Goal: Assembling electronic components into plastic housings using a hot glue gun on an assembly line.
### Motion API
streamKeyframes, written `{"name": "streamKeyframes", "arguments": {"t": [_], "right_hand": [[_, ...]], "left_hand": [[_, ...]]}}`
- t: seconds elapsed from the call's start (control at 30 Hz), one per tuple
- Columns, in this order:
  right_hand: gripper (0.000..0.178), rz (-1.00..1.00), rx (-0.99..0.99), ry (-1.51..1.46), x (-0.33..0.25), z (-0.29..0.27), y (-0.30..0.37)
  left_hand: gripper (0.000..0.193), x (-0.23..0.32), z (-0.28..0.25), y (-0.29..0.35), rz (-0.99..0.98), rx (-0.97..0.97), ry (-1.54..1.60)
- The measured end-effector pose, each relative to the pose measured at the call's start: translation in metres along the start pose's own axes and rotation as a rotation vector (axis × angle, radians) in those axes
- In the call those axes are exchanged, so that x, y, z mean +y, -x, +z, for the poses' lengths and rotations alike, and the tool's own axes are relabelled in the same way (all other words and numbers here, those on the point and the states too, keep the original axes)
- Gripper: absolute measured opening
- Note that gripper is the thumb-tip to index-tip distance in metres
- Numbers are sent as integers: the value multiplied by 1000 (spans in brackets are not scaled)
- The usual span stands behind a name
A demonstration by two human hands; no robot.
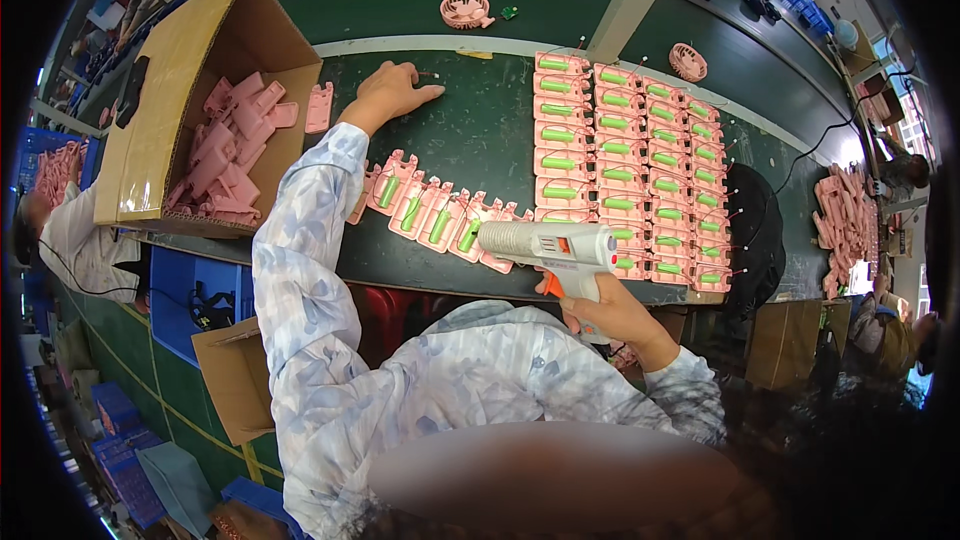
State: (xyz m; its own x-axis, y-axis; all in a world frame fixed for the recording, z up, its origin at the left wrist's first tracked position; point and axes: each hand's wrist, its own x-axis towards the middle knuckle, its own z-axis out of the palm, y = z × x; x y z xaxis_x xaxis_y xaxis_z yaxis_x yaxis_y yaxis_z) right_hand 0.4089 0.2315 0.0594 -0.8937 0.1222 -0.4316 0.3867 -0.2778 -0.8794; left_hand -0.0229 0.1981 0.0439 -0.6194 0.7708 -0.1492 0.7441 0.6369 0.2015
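My right hand (622,314) is wrapped round the handle of a white and grey hot glue gun (550,242), a finger by its orange trigger. The gun points left, its front end over a pink plastic housing (463,248) with a green battery cell, in a slanting row of similar housings. My left hand (388,96) reaches far forward over the dark green bench, thumb apart from the fingers. Just beyond its fingertips lies a small dark piece (428,75), too small to name. Left of that hand lies another pink housing (319,107).
Columns of pink housings with green cells (617,147) fill the bench's right side. At left stands a cardboard box (160,120) of pink parts. Beyond the bench edge are two round pink fan grilles (466,10). A post (640,0) rises behind; people work nearby.
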Motion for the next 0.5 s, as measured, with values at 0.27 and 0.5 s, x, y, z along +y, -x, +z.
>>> {"name": "streamKeyframes", "arguments": {"t": [0.27, 0.5], "right_hand": [[24, -27, 52, -46, -14, -2, 24], [18, 40, 65, 35, 3, -11, 42]], "left_hand": [[20, -66, 27, -17, 82, 186, 64], [29, -36, -7, 59, 267, 161, 888]]}}
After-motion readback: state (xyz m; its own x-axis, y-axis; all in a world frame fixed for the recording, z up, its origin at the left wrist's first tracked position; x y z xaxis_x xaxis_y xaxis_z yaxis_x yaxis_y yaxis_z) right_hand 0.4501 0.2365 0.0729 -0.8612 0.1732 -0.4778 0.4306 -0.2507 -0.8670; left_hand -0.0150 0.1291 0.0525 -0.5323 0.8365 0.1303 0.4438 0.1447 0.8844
